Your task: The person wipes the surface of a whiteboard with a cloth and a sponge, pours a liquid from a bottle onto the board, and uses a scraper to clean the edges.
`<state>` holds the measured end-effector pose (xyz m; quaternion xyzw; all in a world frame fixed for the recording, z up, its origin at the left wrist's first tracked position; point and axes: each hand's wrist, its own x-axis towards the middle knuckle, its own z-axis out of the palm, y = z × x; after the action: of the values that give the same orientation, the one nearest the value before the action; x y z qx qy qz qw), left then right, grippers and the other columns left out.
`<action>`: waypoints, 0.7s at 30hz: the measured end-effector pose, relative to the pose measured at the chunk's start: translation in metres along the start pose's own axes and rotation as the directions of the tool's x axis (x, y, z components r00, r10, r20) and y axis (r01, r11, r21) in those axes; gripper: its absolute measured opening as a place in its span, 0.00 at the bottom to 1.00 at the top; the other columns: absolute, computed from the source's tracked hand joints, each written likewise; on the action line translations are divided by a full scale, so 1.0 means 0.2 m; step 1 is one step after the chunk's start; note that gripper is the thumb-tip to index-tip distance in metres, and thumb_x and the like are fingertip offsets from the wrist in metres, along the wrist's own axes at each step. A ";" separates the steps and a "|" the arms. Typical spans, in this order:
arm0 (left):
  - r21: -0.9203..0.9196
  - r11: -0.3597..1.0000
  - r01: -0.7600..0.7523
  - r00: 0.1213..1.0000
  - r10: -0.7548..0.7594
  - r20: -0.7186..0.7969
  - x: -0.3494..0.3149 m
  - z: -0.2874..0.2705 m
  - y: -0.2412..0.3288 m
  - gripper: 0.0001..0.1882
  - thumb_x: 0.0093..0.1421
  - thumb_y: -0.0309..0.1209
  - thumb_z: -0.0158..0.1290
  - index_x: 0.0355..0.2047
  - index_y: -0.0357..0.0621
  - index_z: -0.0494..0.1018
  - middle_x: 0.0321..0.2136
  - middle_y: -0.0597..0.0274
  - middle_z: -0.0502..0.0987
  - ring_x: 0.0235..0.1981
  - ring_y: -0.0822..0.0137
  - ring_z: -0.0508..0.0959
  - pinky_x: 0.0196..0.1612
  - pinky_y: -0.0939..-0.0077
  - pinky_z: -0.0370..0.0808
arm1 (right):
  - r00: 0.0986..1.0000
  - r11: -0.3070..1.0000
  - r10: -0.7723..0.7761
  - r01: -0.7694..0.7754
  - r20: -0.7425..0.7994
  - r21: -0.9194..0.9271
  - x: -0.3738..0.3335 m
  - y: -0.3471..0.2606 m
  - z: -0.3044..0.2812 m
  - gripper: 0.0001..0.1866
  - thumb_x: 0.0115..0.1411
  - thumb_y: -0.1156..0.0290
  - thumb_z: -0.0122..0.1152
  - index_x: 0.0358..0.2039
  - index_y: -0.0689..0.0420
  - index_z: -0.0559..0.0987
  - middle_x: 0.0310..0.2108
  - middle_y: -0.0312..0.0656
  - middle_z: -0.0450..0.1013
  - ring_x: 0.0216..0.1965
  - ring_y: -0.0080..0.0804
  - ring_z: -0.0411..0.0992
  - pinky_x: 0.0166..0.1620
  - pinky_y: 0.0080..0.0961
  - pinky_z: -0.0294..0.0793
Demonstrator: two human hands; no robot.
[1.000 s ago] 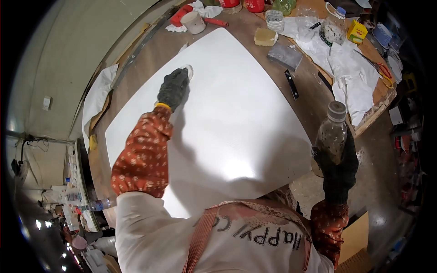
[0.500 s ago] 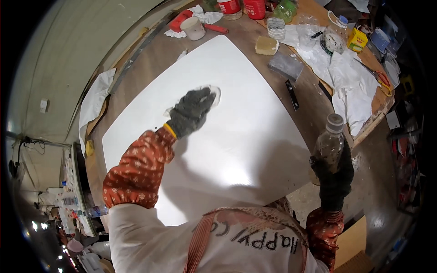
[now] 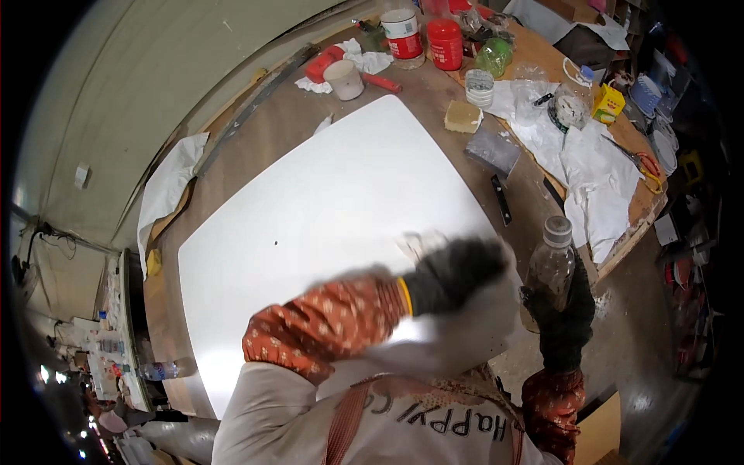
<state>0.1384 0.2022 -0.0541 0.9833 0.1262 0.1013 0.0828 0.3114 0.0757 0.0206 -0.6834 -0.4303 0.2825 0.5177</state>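
A large white panel (image 3: pixel 310 209) with a curved outline lies flat on the brown work table. My left hand (image 3: pixel 461 273), in a dark glove with a yellow cuff, is over the panel's right part, smeared by motion. Pale edges of a white cloth (image 3: pixel 415 246) stick out from under its fingers; the rest is covered. Beyond the panel's right edge, my right hand (image 3: pixel 564 318), also in a dark glove, grips a clear plastic bottle (image 3: pixel 552 267) with a cap. The bottle stands nearly upright, its lower part partly hidden by the fingers.
Along the table's right side lie a black-handled tool (image 3: pixel 501 199), a grey sheet (image 3: pixel 493 151), a sponge block (image 3: pixel 463 117), scissors (image 3: pixel 649 167) and crumpled white paper (image 3: pixel 597 170). Farther back stand a white cup (image 3: pixel 343 80) and red containers (image 3: pixel 444 45). A wall (image 3: pixel 147 85) rises at the left.
My left hand has swept with the cloth from the panel's middle toward its right edge, nearer to me. My right hand still grips the bottle. The whole view has shifted slightly.
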 end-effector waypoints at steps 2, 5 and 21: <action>-0.073 0.993 0.097 0.989 -0.104 -0.103 -0.10 0.03 -0.16 0.20 0.60 0.27 0.40 0.51 0.34 0.66 0.49 0.47 0.70 0.50 0.53 0.70 0.54 0.63 0.66 | 0.998 0.993 -0.069 0.069 0.006 -0.094 0.01 0.01 0.00 0.40 0.42 0.71 0.72 0.56 0.60 0.65 0.47 0.46 0.72 0.48 0.35 0.71 0.51 0.31 0.69; 0.088 0.915 0.393 0.887 -0.353 -0.299 -0.33 -0.02 -0.55 0.21 0.58 0.24 0.39 0.53 0.36 0.64 0.50 0.49 0.69 0.51 0.53 0.69 0.55 0.63 0.65 | 0.996 0.994 -0.048 0.040 -0.074 -0.100 -0.01 0.05 -0.08 0.40 0.43 0.71 0.72 0.57 0.60 0.65 0.48 0.47 0.71 0.49 0.35 0.70 0.52 0.32 0.69; 0.535 0.816 0.220 0.965 -0.103 -0.240 -0.02 0.02 -0.22 0.18 0.59 0.26 0.40 0.51 0.46 0.67 0.40 0.55 0.72 0.37 0.60 0.73 0.38 0.65 0.72 | 0.992 0.996 0.010 0.001 -0.128 0.086 -0.04 0.12 -0.12 0.37 0.45 0.73 0.70 0.57 0.60 0.65 0.48 0.47 0.71 0.49 0.36 0.69 0.52 0.32 0.68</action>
<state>0.1242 0.2431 -0.0670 0.9349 0.2411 0.1512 -0.2119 0.3345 0.0559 0.0038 -0.6783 -0.3821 0.2573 0.5724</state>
